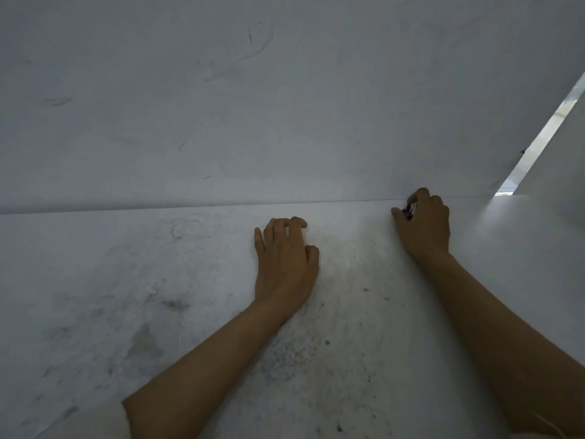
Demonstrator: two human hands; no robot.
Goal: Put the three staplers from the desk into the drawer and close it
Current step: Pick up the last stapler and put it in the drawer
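Observation:
My right hand [424,221] rests at the back of the white desk [158,296], close to the wall, with its fingers curled around a small object. Only a dark and white bit of that object, probably a stapler [411,210], shows between the fingers. My left hand [285,258] lies palm down on the desk in the middle, fingers bent and holding nothing. No other stapler is in view, and no drawer shows.
A scuffed white wall [253,106] rises directly behind the desk. At the right a second white panel [563,172] leaves a narrow bright gap [544,134]. The desk surface is stained and speckled with dark marks.

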